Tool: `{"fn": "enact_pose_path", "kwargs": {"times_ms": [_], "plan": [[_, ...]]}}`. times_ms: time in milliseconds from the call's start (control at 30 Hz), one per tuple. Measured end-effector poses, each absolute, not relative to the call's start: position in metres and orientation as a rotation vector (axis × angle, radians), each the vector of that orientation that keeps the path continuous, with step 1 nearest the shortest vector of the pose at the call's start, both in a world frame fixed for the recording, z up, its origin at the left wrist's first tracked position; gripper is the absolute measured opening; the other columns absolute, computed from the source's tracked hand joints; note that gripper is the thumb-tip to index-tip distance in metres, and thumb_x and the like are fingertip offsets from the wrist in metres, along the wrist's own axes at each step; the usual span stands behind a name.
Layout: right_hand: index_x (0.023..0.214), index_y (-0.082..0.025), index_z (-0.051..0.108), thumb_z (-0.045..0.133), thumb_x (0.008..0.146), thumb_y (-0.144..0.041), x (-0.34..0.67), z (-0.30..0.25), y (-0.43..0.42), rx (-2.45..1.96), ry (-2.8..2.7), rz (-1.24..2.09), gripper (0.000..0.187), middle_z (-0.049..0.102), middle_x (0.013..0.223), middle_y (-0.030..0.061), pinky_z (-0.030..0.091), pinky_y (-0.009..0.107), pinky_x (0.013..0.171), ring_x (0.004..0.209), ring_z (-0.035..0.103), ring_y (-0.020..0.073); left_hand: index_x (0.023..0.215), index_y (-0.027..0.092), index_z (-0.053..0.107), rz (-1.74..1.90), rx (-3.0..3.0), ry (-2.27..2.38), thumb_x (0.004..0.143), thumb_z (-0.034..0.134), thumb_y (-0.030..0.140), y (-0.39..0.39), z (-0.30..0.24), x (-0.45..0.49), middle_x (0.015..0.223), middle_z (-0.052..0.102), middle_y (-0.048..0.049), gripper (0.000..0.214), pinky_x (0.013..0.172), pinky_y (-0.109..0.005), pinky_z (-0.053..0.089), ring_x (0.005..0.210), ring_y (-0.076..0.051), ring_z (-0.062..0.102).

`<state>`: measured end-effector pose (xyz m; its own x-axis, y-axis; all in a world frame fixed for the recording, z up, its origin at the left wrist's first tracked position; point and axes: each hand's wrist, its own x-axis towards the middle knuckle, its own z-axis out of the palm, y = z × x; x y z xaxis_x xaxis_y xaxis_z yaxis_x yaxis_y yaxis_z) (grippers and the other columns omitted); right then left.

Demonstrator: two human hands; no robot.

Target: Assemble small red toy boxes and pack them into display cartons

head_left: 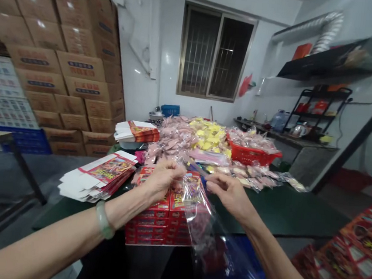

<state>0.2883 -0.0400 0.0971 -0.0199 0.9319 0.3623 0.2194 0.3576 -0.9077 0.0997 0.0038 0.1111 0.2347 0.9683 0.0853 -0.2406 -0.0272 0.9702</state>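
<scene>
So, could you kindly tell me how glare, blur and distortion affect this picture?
In the head view, the wide lens bends the stacked cardboard cartons and the wall shelf; glare streaks the clear plastic bag; the left hand and right hand look slightly soft.

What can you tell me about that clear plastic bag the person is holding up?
The clear plastic bag is thin, glossy and creased, with bright highlights along its folds. Its upper end is gathered between the left hand and right hand, while the rest hangs loosely downward, widening toward the bottom of the view. It hangs beside the stack of red printed cartons. Colourful print shows through its upper part, but whether that lies inside or behind it is hard to tell.
</scene>
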Motion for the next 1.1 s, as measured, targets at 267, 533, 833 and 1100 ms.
{"fn": "enact_pose_path", "kwargs": {"times_ms": [267, 533, 833, 1100], "plan": [[0.063, -0.016, 0.053, 0.075, 0.060, -0.046, 0.277, 0.094, -0.016, -0.892, -1.275, 1.106, 0.037, 0.039, 0.044, -0.0087, 0.025, 0.019, 0.040, 0.039, 0.032, 0.0040, 0.071, 0.017, 0.049, 1.116, 1.217, 0.764, 0.044, 0.069, 0.004, -0.006, 0.119, 0.035, 0.057, 0.059, 0.0042, 0.036, 0.033, -0.017, 0.034, 0.042, -0.012, 0.056], [0.067, -0.019, 0.046, 0.057, 0.078, -0.053, 0.244, 0.098, -0.029, -1.060, -1.573, 1.008, 0.037, 0.036, 0.051, -0.0078, 0.022, 0.020, 0.041, 0.044, 0.027, 0.0056, 0.088, 0.012, 0.060, 1.050, 1.323, 0.922, 0.061, 0.074, 0.026, -0.019, 0.111, -0.024, 0.057, 0.057, 0.0029, 0.034, 0.036, -0.016, 0.033, 0.042, -0.006, 0.049], [0.066, -0.018, 0.053, 0.042, 0.086, -0.050, 0.246, 0.113, -0.002, -1.354, -2.093, 0.331, 0.039, 0.046, 0.058, -0.0014, 0.036, 0.025, 0.051, 0.055, 0.044, 0.0124, 0.067, 0.013, 0.059, 1.278, 1.440, 1.012, 0.063, 0.073, 0.034, 0.006, 0.124, -0.007, 0.050, 0.056, 0.0026, 0.025, 0.044, -0.019, 0.035, 0.042, -0.007, 0.047], [0.114, -0.046, 0.052, 0.047, 0.086, -0.046, 0.192, 0.067, -0.087, -0.747, -2.330, -0.306, 0.029, 0.066, 0.097, -0.0019, 0.052, 0.035, 0.068, 0.092, 0.061, 0.0214, 0.060, 0.015, 0.053, 1.467, 1.437, 1.037, 0.068, 0.065, 0.028, 0.028, 0.101, 0.015, 0.044, 0.045, 0.0076, 0.019, 0.038, -0.016, 0.023, 0.038, -0.003, 0.034]]}}
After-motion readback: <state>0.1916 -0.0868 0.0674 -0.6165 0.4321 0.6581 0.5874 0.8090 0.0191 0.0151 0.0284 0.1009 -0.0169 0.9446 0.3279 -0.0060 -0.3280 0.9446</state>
